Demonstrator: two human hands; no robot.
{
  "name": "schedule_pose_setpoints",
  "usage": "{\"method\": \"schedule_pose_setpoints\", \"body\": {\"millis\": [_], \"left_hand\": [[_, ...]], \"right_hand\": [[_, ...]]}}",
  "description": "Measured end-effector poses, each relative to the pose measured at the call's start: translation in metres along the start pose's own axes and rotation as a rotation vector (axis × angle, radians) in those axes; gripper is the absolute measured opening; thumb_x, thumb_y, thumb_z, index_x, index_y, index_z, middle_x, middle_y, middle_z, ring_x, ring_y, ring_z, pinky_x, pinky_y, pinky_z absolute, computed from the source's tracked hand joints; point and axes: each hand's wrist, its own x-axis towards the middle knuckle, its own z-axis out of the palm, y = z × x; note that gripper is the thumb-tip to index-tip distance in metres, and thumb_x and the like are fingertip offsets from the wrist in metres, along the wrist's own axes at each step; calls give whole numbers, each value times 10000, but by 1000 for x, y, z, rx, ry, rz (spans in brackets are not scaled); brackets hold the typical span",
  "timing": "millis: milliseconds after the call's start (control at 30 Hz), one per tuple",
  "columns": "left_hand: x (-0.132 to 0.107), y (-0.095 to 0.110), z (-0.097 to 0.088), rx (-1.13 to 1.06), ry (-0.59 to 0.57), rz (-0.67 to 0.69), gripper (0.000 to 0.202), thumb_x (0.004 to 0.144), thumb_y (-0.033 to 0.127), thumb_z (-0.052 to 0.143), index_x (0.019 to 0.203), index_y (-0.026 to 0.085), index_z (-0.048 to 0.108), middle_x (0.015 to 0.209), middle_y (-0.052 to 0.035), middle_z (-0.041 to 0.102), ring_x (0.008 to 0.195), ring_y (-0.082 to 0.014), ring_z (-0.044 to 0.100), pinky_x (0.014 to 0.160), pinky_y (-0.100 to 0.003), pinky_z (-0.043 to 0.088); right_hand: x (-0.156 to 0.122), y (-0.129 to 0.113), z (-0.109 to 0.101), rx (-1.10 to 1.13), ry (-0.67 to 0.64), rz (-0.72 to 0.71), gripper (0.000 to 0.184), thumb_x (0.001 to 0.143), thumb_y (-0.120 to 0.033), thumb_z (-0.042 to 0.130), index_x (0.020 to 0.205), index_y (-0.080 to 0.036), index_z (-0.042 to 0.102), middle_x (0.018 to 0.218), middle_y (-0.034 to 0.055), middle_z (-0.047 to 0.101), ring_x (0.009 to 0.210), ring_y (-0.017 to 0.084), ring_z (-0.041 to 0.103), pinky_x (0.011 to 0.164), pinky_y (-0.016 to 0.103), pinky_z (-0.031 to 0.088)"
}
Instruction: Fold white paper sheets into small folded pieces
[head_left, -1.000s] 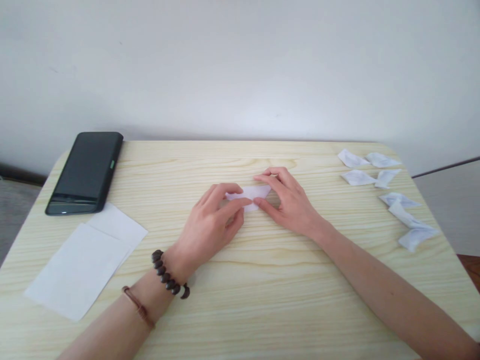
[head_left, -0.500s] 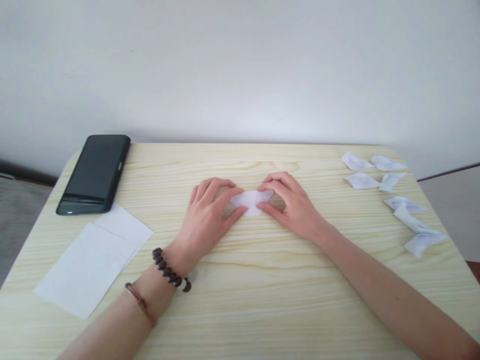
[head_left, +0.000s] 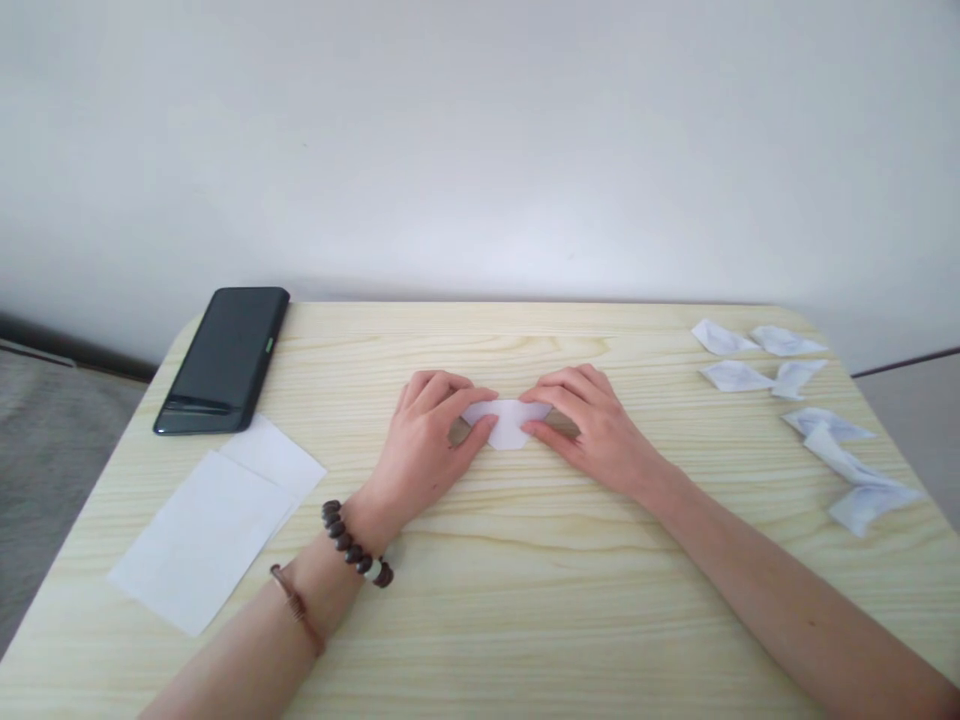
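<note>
A small folded white paper (head_left: 510,424) lies between my hands at the middle of the table, wider at its upper part and narrower below. My left hand (head_left: 433,435) pinches its left end between thumb and forefinger. On the opposite end, the thumb and forefinger of my right hand (head_left: 589,425) are closed on the paper. The fingertips cover parts of both ends. A dark bead bracelet (head_left: 352,548) and a thin copper-coloured bangle (head_left: 298,607) circle my left wrist.
At the left, two flat white paper sheets (head_left: 202,540) overlap on the wood-grain table (head_left: 480,620), and a black phone (head_left: 225,360) lies behind them. Several folded white paper pieces (head_left: 736,376) sit along the right side. A white wall (head_left: 480,150) rises behind the table.
The whole view has shifted slightly, so things appear lower and further right. Both hands still grip the folded paper, whose upper part now looks flatter, with the fingers a little repositioned.
</note>
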Motion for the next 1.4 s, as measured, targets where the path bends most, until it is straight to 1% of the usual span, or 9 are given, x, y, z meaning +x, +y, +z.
{"method": "schedule_pose_setpoints", "body": {"millis": [167, 433, 500, 633, 767, 900, 1067, 1233, 1400], "left_hand": [[-1, 1, 0, 47, -16, 16, 224, 866, 284, 617, 1079, 221, 650, 1044, -60, 580, 1029, -234, 496, 913, -417, 426], [-1, -2, 1, -24, 20, 49, 134, 863, 222, 631, 994, 220, 660, 950, -41, 590, 981, -214, 488, 893, -387, 437], [0, -2, 1, -43, 19, 51, 126, 873, 209, 616, 990, 215, 661, 930, -39, 595, 966, -209, 489, 886, -378, 441], [0, -2, 1, -34, 3, 38, 178, 914, 204, 546, 1051, 209, 659, 941, -50, 600, 957, -209, 489, 876, -382, 448], [0, -2, 2, 10, 1, 25, 199, 928, 216, 519, 1063, 214, 665, 947, -54, 608, 970, -219, 483, 878, -398, 443], [0, -1, 2, 24, -2, 9, 179, 907, 252, 563, 1046, 220, 671, 940, -50, 611, 976, -222, 482, 882, -399, 436], [0, -1, 0, 32, -43, 11, 138, 892, 265, 587, 995, 222, 667, 919, -36, 621, 987, -221, 477, 896, -394, 406], [-1, 2, -4, 24, -99, 56, 118, 889, 254, 559, 952, 227, 655, 924, -32, 632, 956, -216, 486, 851, -384, 387], [0, 3, -6, 10, -119, 70, 126, 898, 237, 535, 940, 232, 654, 881, -18, 650, 931, -209, 500, 847, -385, 375]], "right_hand": [[0, 0, 1, -33, 25, -24, 210, 903, -320, 584, 1049, -173, 621, 1000, 75, 622, 948, 210, 522, 873, 372, 433], [1, 0, 2, -33, 48, -78, 158, 905, -293, 582, 993, -168, 624, 946, 68, 630, 900, 200, 534, 830, 368, 438], [1, 0, 2, -22, 47, -87, 159, 910, -280, 573, 1009, -166, 623, 945, 68, 631, 897, 197, 535, 830, 368, 442], [1, 0, 0, 27, 19, -50, 238, 910, -273, 574, 1112, -153, 610, 998, 81, 621, 936, 199, 533, 869, 368, 447], [1, 1, 0, 47, -12, -10, 231, 908, -284, 574, 1093, -159, 634, 992, 82, 600, 950, 202, 535, 882, 366, 445], [1, 1, -1, 55, -29, -9, 224, 913, -270, 564, 1099, -168, 634, 984, 78, 591, 944, 200, 533, 882, 367, 439], [0, 0, -2, 60, -38, -25, 186, 911, -264, 563, 1064, -182, 633, 986, 70, 610, 936, 204, 528, 871, 376, 429], [0, -1, -3, 97, -107, -40, 160, 922, -280, 548, 1023, -180, 622, 948, 52, 641, 892, 191, 538, 829, 366, 417], [0, 0, -3, 97, -72, -67, 138, 931, -258, 532, 979, -188, 641, 902, 47, 639, 855, 179, 541, 799, 351, 416]]}}
